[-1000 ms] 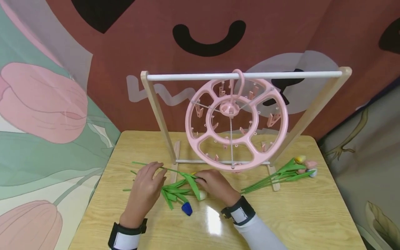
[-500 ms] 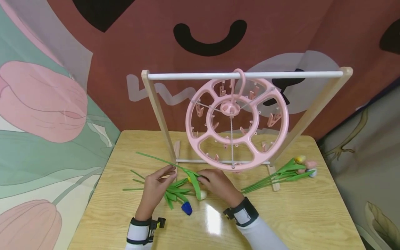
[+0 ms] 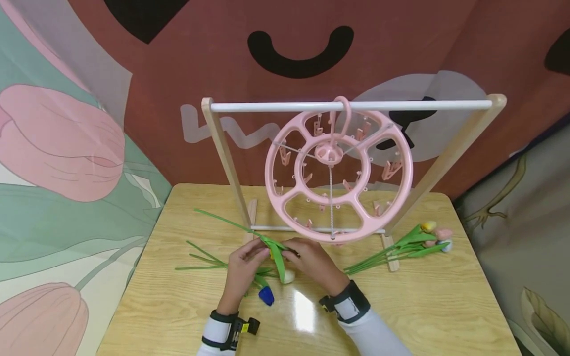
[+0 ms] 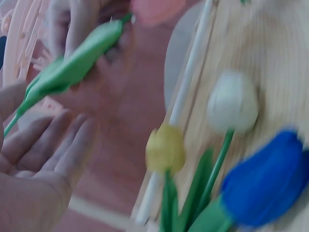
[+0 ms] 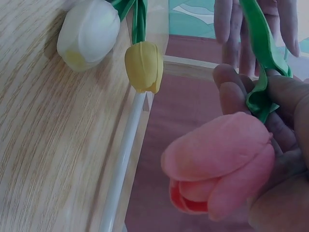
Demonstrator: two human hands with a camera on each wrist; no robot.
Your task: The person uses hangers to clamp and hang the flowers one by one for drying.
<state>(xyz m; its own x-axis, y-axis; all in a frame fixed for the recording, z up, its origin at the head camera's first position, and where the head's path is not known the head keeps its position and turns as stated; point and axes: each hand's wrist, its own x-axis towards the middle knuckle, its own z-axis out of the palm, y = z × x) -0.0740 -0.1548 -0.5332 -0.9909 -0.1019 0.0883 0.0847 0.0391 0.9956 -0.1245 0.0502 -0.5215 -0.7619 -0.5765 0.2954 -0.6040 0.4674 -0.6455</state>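
My right hand pinches a pink artificial tulip by its stem, just below the flower head. In the head view its green leaf hangs down and its stem points up and left. Beside that stem, my left hand has its fingers extended; the left wrist view shows them straight, with the stem passing by the thumb. Below the hands lie a white tulip, a yellow tulip and a blue tulip. The left hand partly covers their leaves and stems.
A pink round clip hanger hangs from the white bar of a wooden stand behind the hands. On the right, a bunch of tulips lies across the stand's foot. All this is on a wooden table.
My left hand has moved right along the tulip's stem toward the leaf and no longer pinches the stem. The stem's free end has risen. My right hand stays nearly in place.
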